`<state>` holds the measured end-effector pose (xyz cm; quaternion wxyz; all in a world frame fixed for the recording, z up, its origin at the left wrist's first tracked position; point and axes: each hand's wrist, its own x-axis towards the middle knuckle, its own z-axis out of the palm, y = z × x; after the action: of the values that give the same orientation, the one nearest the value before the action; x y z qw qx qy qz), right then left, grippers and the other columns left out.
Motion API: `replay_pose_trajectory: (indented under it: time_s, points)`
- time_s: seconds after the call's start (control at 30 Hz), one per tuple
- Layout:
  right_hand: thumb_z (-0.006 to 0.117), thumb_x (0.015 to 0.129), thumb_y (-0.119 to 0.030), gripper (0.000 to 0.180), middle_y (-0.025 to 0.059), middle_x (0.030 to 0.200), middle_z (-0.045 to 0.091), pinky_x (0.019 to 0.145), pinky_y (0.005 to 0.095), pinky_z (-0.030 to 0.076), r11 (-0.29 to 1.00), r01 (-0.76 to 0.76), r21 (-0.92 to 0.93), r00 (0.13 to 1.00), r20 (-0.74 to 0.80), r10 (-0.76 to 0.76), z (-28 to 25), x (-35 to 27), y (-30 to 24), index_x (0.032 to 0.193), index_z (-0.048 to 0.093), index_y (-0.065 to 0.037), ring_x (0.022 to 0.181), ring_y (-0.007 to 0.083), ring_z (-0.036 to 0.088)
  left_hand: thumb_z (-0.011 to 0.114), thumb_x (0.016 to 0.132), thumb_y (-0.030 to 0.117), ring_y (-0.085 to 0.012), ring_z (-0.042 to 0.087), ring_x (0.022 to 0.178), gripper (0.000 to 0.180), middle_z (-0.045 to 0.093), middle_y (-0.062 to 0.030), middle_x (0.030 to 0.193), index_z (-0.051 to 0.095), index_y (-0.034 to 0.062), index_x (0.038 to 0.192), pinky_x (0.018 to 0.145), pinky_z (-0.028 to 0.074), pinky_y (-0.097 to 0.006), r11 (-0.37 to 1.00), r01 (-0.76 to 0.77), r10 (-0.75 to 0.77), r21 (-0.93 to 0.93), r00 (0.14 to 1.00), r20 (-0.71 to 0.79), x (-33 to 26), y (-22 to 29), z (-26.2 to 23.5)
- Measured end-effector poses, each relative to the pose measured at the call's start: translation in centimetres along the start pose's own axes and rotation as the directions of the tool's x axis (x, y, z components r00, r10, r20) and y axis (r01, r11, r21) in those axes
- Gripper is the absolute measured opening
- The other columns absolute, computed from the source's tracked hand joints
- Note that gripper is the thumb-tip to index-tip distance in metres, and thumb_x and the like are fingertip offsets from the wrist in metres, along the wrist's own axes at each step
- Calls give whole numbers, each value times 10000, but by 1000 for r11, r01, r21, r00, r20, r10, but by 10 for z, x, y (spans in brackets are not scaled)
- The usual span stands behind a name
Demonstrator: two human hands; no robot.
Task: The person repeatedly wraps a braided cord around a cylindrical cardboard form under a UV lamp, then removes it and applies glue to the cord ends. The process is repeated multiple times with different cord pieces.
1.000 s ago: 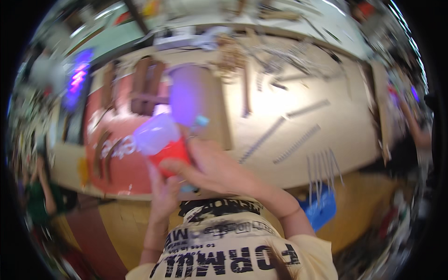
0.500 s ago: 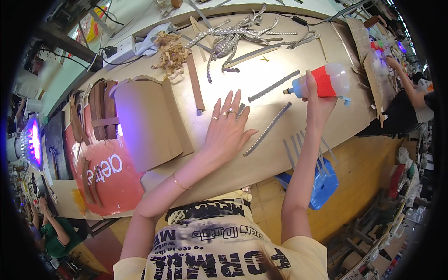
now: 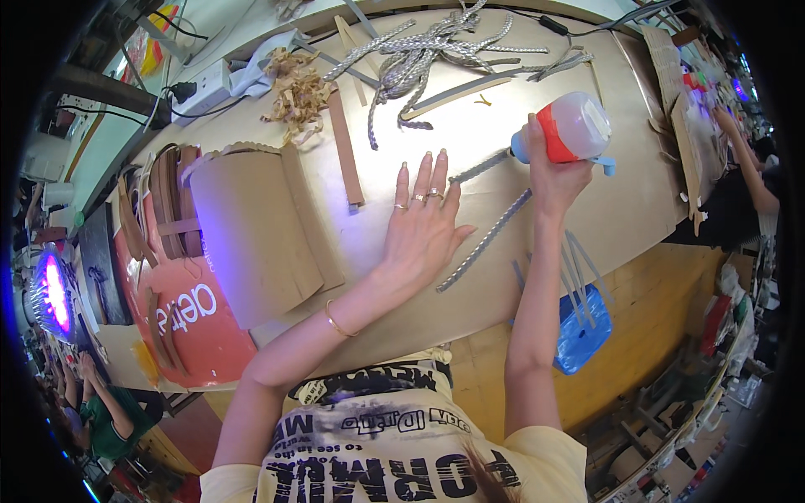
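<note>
1. Two bare forearms rise from the lower edge over a tan worktable (image 3: 587, 210), above a blue plastic stool (image 3: 581, 327) beside the person.
2. Left hand (image 3: 423, 226) lies flat on the table, fingers spread wide and holding nothing, its fingertips just beside a grey braided strip (image 3: 485, 239) that runs diagonally across the surface.
3. Right hand (image 3: 553, 172) is closed around a clear squeeze bottle (image 3: 570, 126) with a red band, tipped on its side above the strip's far end.
4. Left of the flat hand sits a curved brown cardboard sheet (image 3: 251, 226).
5. Farther back lies a tangle of grey braided cords (image 3: 419, 54) beside a pile of tan shavings (image 3: 298, 84).
</note>
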<state>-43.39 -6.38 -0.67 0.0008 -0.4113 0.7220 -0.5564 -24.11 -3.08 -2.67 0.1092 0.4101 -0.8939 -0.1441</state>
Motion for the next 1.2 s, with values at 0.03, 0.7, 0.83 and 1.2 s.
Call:
replay_pose_trajectory:
  time_s: [0.03, 0.7, 0.83, 1.2]
  points:
    - [840, 747, -341, 485, 122, 899, 722, 778, 332, 536, 1000, -11, -1, 1000, -9, 11, 1, -3, -2, 990, 680, 47, 823, 208, 699, 568, 920, 438, -399, 175, 1451, 594, 225, -251, 1544, 535, 4, 1325, 1164, 112, -565, 1000, -1, 1, -1, 1000, -1, 0, 0, 0]
    - [813, 790, -198, 456, 114, 1036, 675, 799, 313, 519, 927, -193, 322, 980, 102, 169, 17, -62, -15, 1107, 603, 55, 902, 162, 645, 683, 845, 327, -331, 243, 1440, 409, 321, -188, 1523, 635, 97, 1180, 1138, 156, -615, 999, -47, 45, -9, 986, -160, -18, 6, -9]
    - [566, 980, -393, 557, 139, 1236, 574, 937, 371, 489, 709, -482, 515, 874, 229, 428, -4, -66, -21, 1328, 447, 25, 1049, 216, 592, 696, 846, 371, -349, 347, 1386, 663, 350, -199, 1499, 457, 60, 1380, 1146, 225, -524, 959, -94, -3, -267, 940, -341, -58, 10, -60]
    - [719, 825, -508, 870, 150, 1253, 548, 721, 307, 569, 671, -711, 211, 49, 966, -252, -10, -171, -179, 1408, 389, 46, 937, 208, 610, 796, 796, 206, -202, 626, 1089, 734, 631, -162, 1195, 405, -23, 1374, 895, 514, -342, -23, 201, -624, -979, 763, 172, -222, -47, -159]
